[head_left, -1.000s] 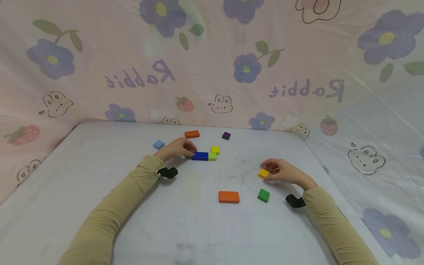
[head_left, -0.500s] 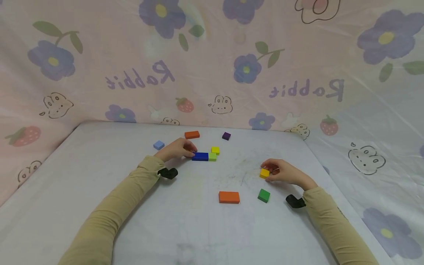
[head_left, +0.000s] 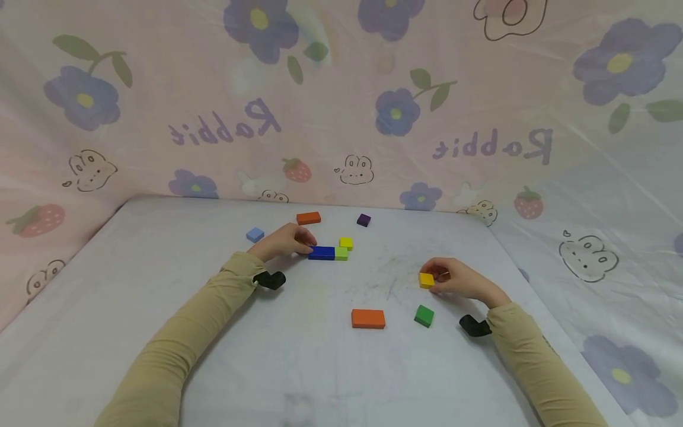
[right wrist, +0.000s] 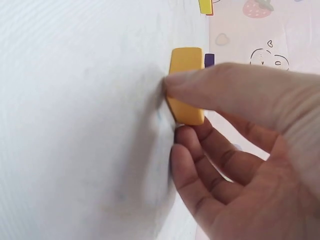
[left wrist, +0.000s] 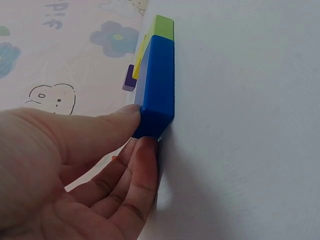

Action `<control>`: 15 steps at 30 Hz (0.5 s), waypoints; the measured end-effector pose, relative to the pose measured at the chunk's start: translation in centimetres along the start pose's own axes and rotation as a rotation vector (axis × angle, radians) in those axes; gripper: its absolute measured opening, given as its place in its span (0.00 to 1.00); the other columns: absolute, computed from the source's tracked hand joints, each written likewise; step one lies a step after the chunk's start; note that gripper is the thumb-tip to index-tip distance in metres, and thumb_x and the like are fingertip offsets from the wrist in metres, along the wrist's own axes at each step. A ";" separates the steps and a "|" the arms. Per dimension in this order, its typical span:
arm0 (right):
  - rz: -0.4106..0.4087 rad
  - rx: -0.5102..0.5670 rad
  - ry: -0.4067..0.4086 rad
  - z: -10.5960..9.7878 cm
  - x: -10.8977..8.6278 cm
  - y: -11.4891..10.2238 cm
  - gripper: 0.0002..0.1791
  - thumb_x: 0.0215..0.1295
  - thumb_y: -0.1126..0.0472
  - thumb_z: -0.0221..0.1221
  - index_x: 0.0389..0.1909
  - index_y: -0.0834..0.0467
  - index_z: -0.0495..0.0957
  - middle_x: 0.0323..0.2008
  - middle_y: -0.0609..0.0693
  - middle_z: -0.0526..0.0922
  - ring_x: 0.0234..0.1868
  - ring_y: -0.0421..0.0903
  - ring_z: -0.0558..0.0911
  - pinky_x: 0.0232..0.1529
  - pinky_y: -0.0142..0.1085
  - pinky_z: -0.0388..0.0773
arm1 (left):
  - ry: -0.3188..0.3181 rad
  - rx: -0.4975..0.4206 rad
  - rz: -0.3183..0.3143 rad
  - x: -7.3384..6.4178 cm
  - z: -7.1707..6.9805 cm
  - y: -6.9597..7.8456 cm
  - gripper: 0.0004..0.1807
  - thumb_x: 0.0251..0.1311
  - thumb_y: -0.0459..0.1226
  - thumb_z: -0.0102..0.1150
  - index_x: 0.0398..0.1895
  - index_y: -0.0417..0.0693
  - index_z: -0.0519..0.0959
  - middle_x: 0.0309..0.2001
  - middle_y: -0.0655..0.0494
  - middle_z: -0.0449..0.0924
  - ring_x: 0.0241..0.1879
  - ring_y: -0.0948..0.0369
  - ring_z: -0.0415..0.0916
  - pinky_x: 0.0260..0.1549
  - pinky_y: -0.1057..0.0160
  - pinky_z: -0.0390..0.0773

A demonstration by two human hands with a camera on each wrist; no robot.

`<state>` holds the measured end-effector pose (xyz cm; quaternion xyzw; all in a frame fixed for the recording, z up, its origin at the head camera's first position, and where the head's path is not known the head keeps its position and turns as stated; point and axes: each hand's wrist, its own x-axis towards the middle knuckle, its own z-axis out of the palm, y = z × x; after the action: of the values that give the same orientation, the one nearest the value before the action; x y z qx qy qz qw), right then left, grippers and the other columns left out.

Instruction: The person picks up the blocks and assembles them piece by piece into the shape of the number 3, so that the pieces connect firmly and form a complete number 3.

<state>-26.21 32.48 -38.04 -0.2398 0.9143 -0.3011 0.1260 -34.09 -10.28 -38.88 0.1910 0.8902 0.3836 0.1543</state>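
My left hand (head_left: 288,240) pinches the left end of a long blue block (head_left: 322,254) between thumb and fingertips. A lime green block (head_left: 341,254) lines up against the blue block's right end, and a bright yellow block (head_left: 346,242) sits just behind it. Over on the right, my right hand (head_left: 461,279) holds an orange-yellow block (head_left: 425,280). In the right wrist view the thumb lies across the face of this orange-yellow block (right wrist: 187,60), with fingertips at its lower end. A green block (head_left: 424,316) lies nearer, below the right hand.
An orange block (head_left: 368,319) lies at the front middle of the white table (head_left: 256,367). Toward the back are another orange block (head_left: 308,218), a dark purple block (head_left: 364,220) and a light blue block (head_left: 255,235). A printed cloth (head_left: 331,77) rises behind the table.
My right hand has turned the orange-yellow block from a slanted angle to nearly square and shifted it very slightly right. The left hand and its blue block have stayed put.
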 end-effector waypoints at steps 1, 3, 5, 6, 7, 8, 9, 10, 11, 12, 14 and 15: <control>-0.004 0.000 0.001 0.0 0.0 0.0 0.18 0.58 0.68 0.65 0.49 0.61 0.76 0.46 0.52 0.77 0.46 0.50 0.73 0.52 0.46 0.72 | 0.000 0.006 0.000 0.0 0.0 0.0 0.12 0.61 0.33 0.62 0.48 0.43 0.81 0.43 0.51 0.79 0.42 0.55 0.71 0.46 0.60 0.73; -0.009 0.003 0.000 0.0 0.0 -0.1 0.18 0.58 0.68 0.64 0.49 0.61 0.76 0.47 0.52 0.77 0.45 0.51 0.73 0.52 0.46 0.72 | 0.000 0.008 -0.001 0.0 0.0 0.0 0.12 0.60 0.33 0.62 0.47 0.43 0.81 0.43 0.51 0.79 0.42 0.55 0.71 0.46 0.60 0.72; -0.012 0.004 -0.001 0.0 0.1 -0.1 0.18 0.58 0.69 0.64 0.49 0.61 0.76 0.47 0.52 0.77 0.45 0.51 0.73 0.51 0.46 0.72 | 0.000 0.002 -0.003 -0.1 0.0 0.0 0.12 0.60 0.33 0.62 0.47 0.43 0.81 0.43 0.51 0.79 0.42 0.55 0.71 0.46 0.60 0.73; -0.012 0.005 -0.003 0.0 0.1 -0.1 0.18 0.58 0.69 0.64 0.50 0.61 0.76 0.47 0.52 0.77 0.45 0.51 0.73 0.51 0.46 0.72 | -0.001 -0.003 -0.004 -0.1 0.0 0.0 0.12 0.60 0.33 0.62 0.47 0.43 0.81 0.43 0.51 0.79 0.42 0.55 0.71 0.46 0.60 0.73; -0.012 -0.001 -0.001 0.0 0.1 -0.1 0.18 0.58 0.69 0.64 0.49 0.61 0.76 0.46 0.52 0.77 0.45 0.51 0.73 0.51 0.46 0.72 | -0.001 -0.008 -0.005 -0.1 0.0 0.0 0.12 0.61 0.33 0.62 0.47 0.43 0.81 0.43 0.51 0.79 0.42 0.55 0.72 0.46 0.60 0.73; -0.011 -0.005 0.002 0.0 0.2 0.0 0.18 0.57 0.69 0.64 0.49 0.61 0.76 0.46 0.52 0.78 0.45 0.51 0.73 0.51 0.46 0.72 | -0.001 -0.012 -0.005 -0.2 0.0 0.0 0.12 0.61 0.33 0.62 0.47 0.43 0.81 0.43 0.50 0.79 0.42 0.55 0.72 0.46 0.60 0.73; -0.011 -0.010 0.008 0.0 0.3 0.0 0.18 0.57 0.69 0.65 0.49 0.61 0.76 0.46 0.52 0.78 0.45 0.50 0.73 0.51 0.45 0.73 | -0.001 -0.014 -0.004 -0.2 0.0 0.0 0.11 0.61 0.33 0.62 0.47 0.43 0.81 0.43 0.50 0.79 0.42 0.55 0.72 0.46 0.60 0.73; -0.012 -0.014 0.014 0.0 0.3 0.1 0.18 0.57 0.69 0.65 0.49 0.61 0.77 0.46 0.52 0.78 0.45 0.50 0.73 0.51 0.45 0.73 | 0.000 -0.012 -0.003 -0.2 0.0 0.0 0.11 0.61 0.33 0.62 0.47 0.43 0.81 0.43 0.51 0.79 0.42 0.55 0.72 0.46 0.61 0.73; -0.010 -0.018 0.021 -0.1 0.5 0.1 0.18 0.57 0.68 0.65 0.49 0.61 0.77 0.46 0.52 0.78 0.45 0.50 0.73 0.51 0.45 0.73 | 0.001 -0.011 -0.003 -0.2 0.0 0.0 0.11 0.61 0.33 0.62 0.47 0.43 0.81 0.43 0.51 0.79 0.42 0.55 0.72 0.46 0.61 0.74; -0.011 -0.022 0.028 -0.1 0.6 0.1 0.18 0.57 0.68 0.66 0.49 0.61 0.77 0.46 0.51 0.78 0.45 0.50 0.74 0.51 0.45 0.73 | 0.001 -0.008 -0.002 -0.2 0.0 0.1 0.11 0.61 0.33 0.62 0.47 0.43 0.81 0.43 0.51 0.79 0.42 0.55 0.72 0.46 0.61 0.74; -0.011 -0.021 0.036 -0.2 0.9 0.0 0.18 0.57 0.67 0.66 0.48 0.61 0.77 0.46 0.51 0.79 0.45 0.50 0.74 0.51 0.45 0.73 | 0.001 0.002 0.000 -0.2 0.0 0.0 0.12 0.61 0.34 0.61 0.47 0.44 0.81 0.43 0.51 0.79 0.42 0.55 0.72 0.46 0.61 0.74; -0.013 -0.019 0.038 -0.2 1.1 0.0 0.18 0.57 0.67 0.66 0.48 0.60 0.77 0.46 0.51 0.79 0.45 0.50 0.74 0.51 0.45 0.73 | 0.001 0.004 0.002 -0.2 0.0 0.0 0.12 0.61 0.34 0.61 0.48 0.43 0.81 0.43 0.51 0.79 0.42 0.55 0.72 0.46 0.61 0.74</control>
<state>-27.23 31.97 -37.97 -0.2415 0.9177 -0.2977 0.1045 -33.92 -10.37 -38.81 0.1920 0.8909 0.3820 0.1534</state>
